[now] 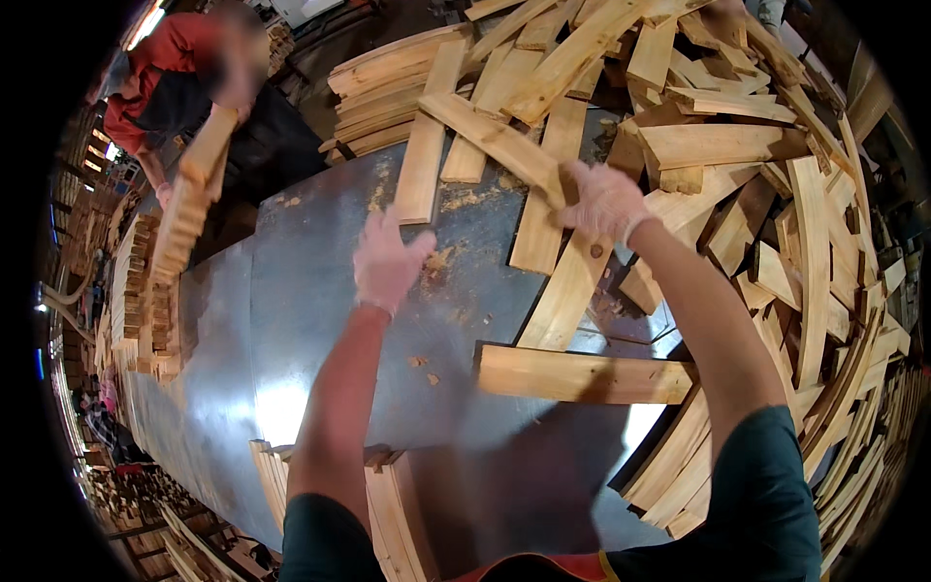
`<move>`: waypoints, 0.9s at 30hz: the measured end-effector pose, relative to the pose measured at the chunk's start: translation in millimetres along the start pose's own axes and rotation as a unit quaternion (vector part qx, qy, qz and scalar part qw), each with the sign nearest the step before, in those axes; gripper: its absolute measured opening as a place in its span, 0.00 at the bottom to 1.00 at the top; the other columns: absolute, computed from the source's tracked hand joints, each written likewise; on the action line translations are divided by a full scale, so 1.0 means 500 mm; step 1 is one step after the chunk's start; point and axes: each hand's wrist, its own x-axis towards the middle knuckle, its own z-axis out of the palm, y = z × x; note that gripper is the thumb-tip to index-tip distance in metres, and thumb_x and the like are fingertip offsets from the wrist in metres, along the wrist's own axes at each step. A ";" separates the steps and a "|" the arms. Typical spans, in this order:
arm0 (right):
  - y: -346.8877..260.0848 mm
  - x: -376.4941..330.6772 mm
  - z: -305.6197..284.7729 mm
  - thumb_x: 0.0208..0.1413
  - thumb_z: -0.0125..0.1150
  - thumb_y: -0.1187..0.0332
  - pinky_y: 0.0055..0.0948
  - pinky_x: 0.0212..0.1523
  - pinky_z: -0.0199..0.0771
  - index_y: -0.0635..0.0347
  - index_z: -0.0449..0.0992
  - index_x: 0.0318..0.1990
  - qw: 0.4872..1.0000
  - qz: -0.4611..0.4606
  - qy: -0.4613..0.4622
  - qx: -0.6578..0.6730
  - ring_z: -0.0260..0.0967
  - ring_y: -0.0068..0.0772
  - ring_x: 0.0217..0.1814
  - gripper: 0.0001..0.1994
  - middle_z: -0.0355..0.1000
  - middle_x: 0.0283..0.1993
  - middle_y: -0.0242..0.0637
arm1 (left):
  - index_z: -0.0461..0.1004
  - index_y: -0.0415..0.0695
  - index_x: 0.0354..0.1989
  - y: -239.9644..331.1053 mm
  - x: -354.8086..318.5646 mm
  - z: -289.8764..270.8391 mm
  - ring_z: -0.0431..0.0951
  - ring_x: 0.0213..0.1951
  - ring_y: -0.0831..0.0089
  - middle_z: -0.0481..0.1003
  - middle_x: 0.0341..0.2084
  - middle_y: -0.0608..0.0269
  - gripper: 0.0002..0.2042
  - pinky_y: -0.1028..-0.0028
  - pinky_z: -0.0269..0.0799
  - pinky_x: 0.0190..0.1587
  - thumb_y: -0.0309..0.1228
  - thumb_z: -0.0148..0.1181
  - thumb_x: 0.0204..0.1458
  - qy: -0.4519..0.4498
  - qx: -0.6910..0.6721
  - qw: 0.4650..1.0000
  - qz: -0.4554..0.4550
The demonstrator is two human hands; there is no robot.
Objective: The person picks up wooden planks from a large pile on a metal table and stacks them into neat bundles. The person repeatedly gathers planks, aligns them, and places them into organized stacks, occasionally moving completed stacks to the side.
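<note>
At the near edge of the heap, our right hand [603, 201] has its grip clamped on the end of one wooden slat [490, 136], lifted above the grey metal worktop [320, 291]. Our left hand [386, 264] hovers open, fingers spread, holding nothing, over bare worktop. One loose board [582, 376] lies flat nearer us. The slat pile [776, 194], too many to count, fills the right side. One co-worker [170, 87] across handles a slat stack [184, 213].

The grey metal tabletop [291, 310] is covered right of its bare middle by loose wooden slats [582, 378]; what seems sawdust [441, 260] is scattered nearby.
</note>
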 end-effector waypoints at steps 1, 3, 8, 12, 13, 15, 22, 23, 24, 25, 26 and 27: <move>0.011 -0.045 0.016 0.56 0.68 0.47 0.44 0.59 0.77 0.65 0.71 0.65 0.977 0.003 -0.011 0.214 0.77 0.49 0.57 0.36 0.78 0.56 0.51 | 0.64 0.41 0.72 0.021 0.046 -0.002 0.67 0.68 0.46 0.67 0.67 0.43 0.39 0.54 0.65 0.68 0.52 0.66 0.56 -0.034 -0.011 0.999 -0.035; 0.001 -0.154 0.048 0.58 0.66 0.44 0.42 0.58 0.79 0.69 0.70 0.67 0.754 0.022 -0.128 0.644 0.79 0.46 0.54 0.40 0.78 0.57 0.50 | 0.65 0.41 0.71 0.033 0.110 0.026 0.70 0.66 0.44 0.70 0.65 0.43 0.39 0.54 0.66 0.67 0.51 0.66 0.56 -0.029 -0.008 0.996 -0.086; 0.006 -0.367 0.109 0.57 0.70 0.51 0.39 0.60 0.79 0.71 0.69 0.68 0.370 0.008 -0.300 0.879 0.79 0.43 0.55 0.39 0.77 0.60 0.51 | 0.67 0.39 0.67 0.034 0.129 0.048 0.77 0.58 0.51 0.75 0.56 0.44 0.35 0.57 0.72 0.61 0.50 0.66 0.58 -0.084 -0.030 0.988 -0.127; 0.012 -0.443 0.137 0.53 0.74 0.60 0.39 0.66 0.75 0.70 0.67 0.70 0.389 -0.014 -0.298 0.872 0.76 0.45 0.63 0.39 0.75 0.63 0.51 | 0.67 0.39 0.63 0.023 -0.003 -0.031 0.77 0.52 0.59 0.75 0.48 0.49 0.23 0.59 0.77 0.52 0.39 0.59 0.65 -0.188 -0.667 0.666 -0.276; 0.031 -0.470 0.167 0.51 0.74 0.64 0.39 0.70 0.70 0.68 0.65 0.72 0.423 0.026 -0.313 0.850 0.72 0.44 0.69 0.41 0.74 0.66 0.48 | 0.68 0.39 0.61 0.037 -0.081 -0.056 0.78 0.50 0.57 0.75 0.48 0.50 0.21 0.56 0.78 0.50 0.39 0.56 0.67 -0.163 -0.788 0.510 -0.305; 0.012 -0.527 0.166 0.51 0.74 0.66 0.39 0.71 0.69 0.66 0.65 0.73 0.473 0.051 -0.267 0.838 0.72 0.42 0.69 0.41 0.74 0.66 0.45 | 0.66 0.38 0.67 0.038 -0.261 -0.116 0.78 0.51 0.52 0.76 0.51 0.44 0.24 0.49 0.78 0.52 0.38 0.52 0.67 -0.216 -0.823 0.452 -0.267; -0.099 -0.711 0.192 0.57 0.70 0.71 0.42 0.63 0.78 0.62 0.71 0.68 0.483 0.176 -0.151 0.844 0.78 0.39 0.60 0.30 0.79 0.58 0.38 | 0.74 0.38 0.58 0.046 -0.674 -0.214 0.81 0.44 0.65 0.80 0.44 0.57 0.20 0.66 0.79 0.44 0.30 0.63 0.58 -0.164 -0.678 0.623 -0.355; -0.109 -0.731 0.211 0.58 0.71 0.70 0.42 0.61 0.79 0.61 0.73 0.66 0.480 0.204 -0.125 0.844 0.79 0.38 0.58 0.28 0.80 0.57 0.38 | 0.75 0.37 0.56 0.062 -0.704 -0.240 0.81 0.44 0.66 0.79 0.43 0.57 0.19 0.66 0.79 0.44 0.30 0.63 0.57 -0.167 -0.615 0.689 -0.345; -0.119 -0.750 0.236 0.59 0.72 0.68 0.43 0.59 0.81 0.60 0.74 0.64 0.475 0.233 -0.100 0.843 0.80 0.38 0.57 0.26 0.80 0.57 0.37 | 0.75 0.37 0.54 0.076 -0.736 -0.268 0.81 0.43 0.67 0.79 0.43 0.57 0.18 0.66 0.79 0.45 0.29 0.63 0.56 -0.169 -0.545 0.749 -0.337; -0.112 -0.772 0.265 0.60 0.73 0.64 0.41 0.52 0.84 0.58 0.76 0.60 0.480 0.195 -0.124 0.846 0.82 0.37 0.53 0.23 0.81 0.54 0.35 | 0.75 0.37 0.54 0.057 -0.796 -0.271 0.81 0.43 0.63 0.79 0.43 0.56 0.18 0.64 0.79 0.46 0.28 0.62 0.55 -0.179 -0.432 0.833 -0.295; -0.121 -0.795 0.277 0.60 0.73 0.63 0.39 0.50 0.85 0.57 0.77 0.60 0.472 0.185 -0.130 0.852 0.82 0.37 0.52 0.22 0.81 0.53 0.35 | 0.75 0.37 0.53 0.041 -0.862 -0.275 0.81 0.43 0.60 0.79 0.42 0.55 0.17 0.62 0.79 0.47 0.27 0.62 0.54 -0.183 -0.311 0.899 -0.250; -0.132 -0.820 0.284 0.59 0.74 0.63 0.37 0.47 0.85 0.56 0.77 0.60 0.466 0.176 -0.139 0.856 0.82 0.36 0.51 0.22 0.82 0.52 0.35 | 0.75 0.37 0.53 0.034 -0.931 -0.283 0.81 0.45 0.57 0.78 0.44 0.54 0.18 0.60 0.78 0.49 0.27 0.61 0.54 -0.095 -0.266 0.947 -0.151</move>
